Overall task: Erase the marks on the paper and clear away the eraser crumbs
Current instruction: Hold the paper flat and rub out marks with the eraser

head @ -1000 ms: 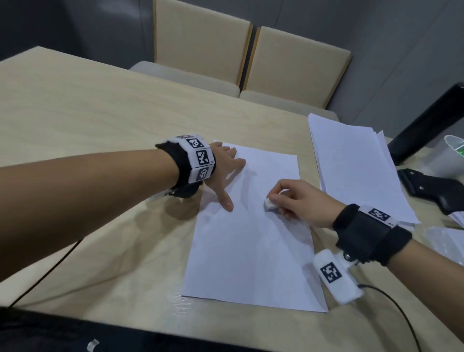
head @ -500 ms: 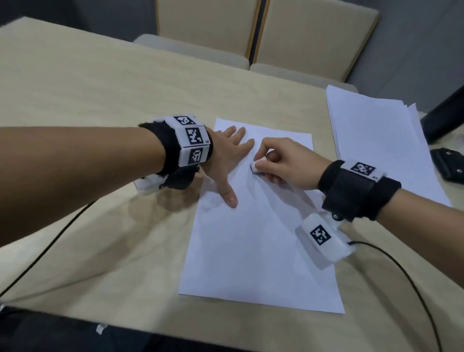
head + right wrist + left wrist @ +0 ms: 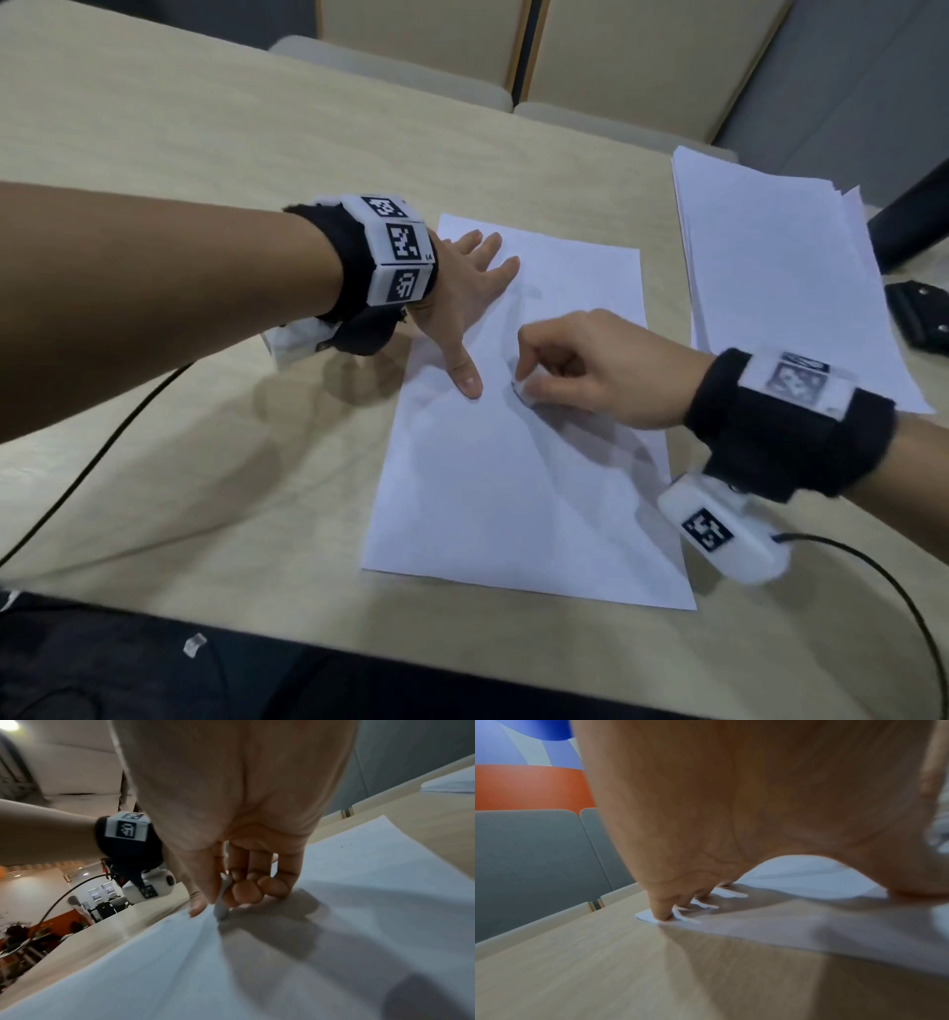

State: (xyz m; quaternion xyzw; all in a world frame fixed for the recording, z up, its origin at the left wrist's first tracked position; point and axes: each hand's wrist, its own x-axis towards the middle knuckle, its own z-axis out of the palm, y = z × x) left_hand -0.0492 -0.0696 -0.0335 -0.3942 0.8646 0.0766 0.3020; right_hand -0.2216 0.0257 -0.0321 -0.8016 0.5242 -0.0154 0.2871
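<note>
A white sheet of paper [image 3: 518, 462] lies on the wooden table [image 3: 205, 154]. My left hand [image 3: 467, 298] lies flat on the sheet's upper left part, fingers spread, thumb pointing toward me; the left wrist view shows its fingertips [image 3: 663, 914] pressing the paper [image 3: 808, 878] near its far corner. My right hand [image 3: 585, 375] pinches a small white eraser [image 3: 519, 386] and presses it onto the sheet just right of my left thumb. In the right wrist view the eraser [image 3: 221, 908] stands on the paper [image 3: 359, 902] between thumb and curled fingers. No marks or crumbs are plain to see.
A stack of white sheets [image 3: 770, 267] lies to the right of the paper. Black objects [image 3: 919, 318] sit at the table's right edge. Two beige chairs [image 3: 642, 61] stand behind the table. Cables [image 3: 92, 462] trail from both wrist cameras across the table.
My right hand with the eraser went up toward my left fingers, then came back down the sheet to beside my left thumb. The left hand has stayed pressed on the paper.
</note>
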